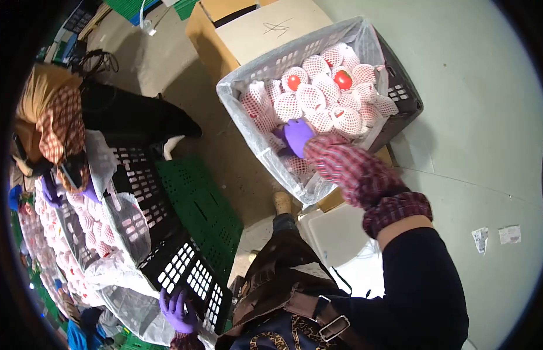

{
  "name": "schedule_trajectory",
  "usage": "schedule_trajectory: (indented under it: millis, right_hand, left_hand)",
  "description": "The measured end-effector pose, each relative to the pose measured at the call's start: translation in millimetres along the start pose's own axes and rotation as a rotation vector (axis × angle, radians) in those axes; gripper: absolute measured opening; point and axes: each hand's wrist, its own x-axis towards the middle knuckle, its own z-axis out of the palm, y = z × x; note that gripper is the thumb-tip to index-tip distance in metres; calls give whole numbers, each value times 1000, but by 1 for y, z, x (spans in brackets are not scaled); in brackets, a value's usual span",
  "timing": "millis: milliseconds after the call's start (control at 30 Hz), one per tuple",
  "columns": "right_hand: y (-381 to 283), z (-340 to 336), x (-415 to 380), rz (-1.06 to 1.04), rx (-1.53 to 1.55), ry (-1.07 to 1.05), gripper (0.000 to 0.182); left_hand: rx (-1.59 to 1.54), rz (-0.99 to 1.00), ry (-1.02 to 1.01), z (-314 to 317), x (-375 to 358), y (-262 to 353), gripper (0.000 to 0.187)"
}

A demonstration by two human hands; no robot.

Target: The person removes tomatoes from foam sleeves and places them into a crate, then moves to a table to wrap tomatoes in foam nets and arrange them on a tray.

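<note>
My right hand [298, 137], in a purple glove and plaid sleeve cover, reaches into a plastic-lined dark crate [420, 105]. Its fingers curl down among red round fruit [343, 80] in pink-and-white foam nets; what lies under them is hidden. Most of the netted fruit is heaped toward the crate's far side. Low at left, my left hand [177, 310], also gloved in purple, has its fingers spread beside the edge of a black slatted crate [187, 262] and its clear plastic liner [128, 306].
A cardboard box [265, 32] stands behind the lined crate. A green perforated crate [195, 204] is beside the black one. At left, a co-worker's purple-gloved hand [52, 189] is over more netted fruit [90, 224]. Paper labels [509, 234] lie at right.
</note>
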Motion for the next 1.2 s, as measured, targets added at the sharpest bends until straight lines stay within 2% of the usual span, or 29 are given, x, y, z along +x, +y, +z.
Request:
schedule_trajectory:
  millis: [67, 100, 200, 267, 333, 367, 433, 500, 600, 633, 733, 800, 867, 933, 1000, 1067, 1100, 1133, 1167, 1200]
  right_hand:
    - [-12, 1, 0, 69, -108, -6, 57]
    - [-14, -4, 3, 99, -104, -113, 63]
    - [4, -25, -12, 81, 445, 193, 56]
    - [36, -46, -39, 207, 632, 525, 47]
    - [81, -60, -69, 435, 314, 487, 40]
    - [111, -51, -88, 362, 245, 415, 44]
    - [123, -57, -114, 354, 290, 462, 39]
    - [111, -74, -142, 386, 395, 625, 35]
    - [88, -106, -204, 668, 558, 803, 33]
    - [87, -99, -232, 756, 518, 878, 32]
    - [96, -57, -337, 916, 697, 916, 32]
    - [78, -16, -417, 1141, 771, 904, 31]
    - [46, 20, -497, 1293, 724, 765, 31]
    - [8, 84, -574, 1493, 733, 827, 34]
    - [-64, 105, -626, 1807, 449, 786, 41]
    - [-126, 172, -706, 1965, 199, 764, 47]
    - [-166, 192, -730, 2069, 236, 721, 53]
    - [-199, 229, -756, 2162, 161, 419, 55]
    - [-233, 250, -770, 2344, 251, 174, 56]
    - [-267, 248, -765, 2422, 462, 152, 59]
  left_hand:
    - [-4, 26, 19, -2, 2, 4, 37]
    - [-10, 36, 27, 0, 2, 4, 37]
    - [-19, 60, 42, 1, 2, -2, 36]
    - [-28, 71, 40, -1, 2, 2, 36]
    - [-37, 65, 45, 3, -1, -3, 35]
    - [-30, 57, 46, 4, -2, -3, 35]
    - [-13, 61, 35, 4, -3, -1, 33]
    - [-23, 91, 44, 7, -8, -5, 29]
    - [4, 90, 37, 9, -6, 0, 30]
    - [5, 123, 42, 8, -6, 0, 31]
    - [14, 198, 55, 12, -6, -8, 30]
    - [9, 229, 57, 13, -8, -9, 29]
    - [-5, 293, 66, 15, -9, -13, 27]
    - [7, 305, 59, 17, -10, -21, 28]
    - [-62, 363, 56, 19, -12, -22, 28]
    - [-328, 221, 100, 29, -18, -26, 28]
    - [-292, 231, 142, 29, -18, -20, 27]
    - [-237, 252, 154, 26, -17, -24, 26]
    - [-266, 266, 167, 28, -18, -30, 25]
    - [-295, 277, 181, 32, -18, -35, 25]
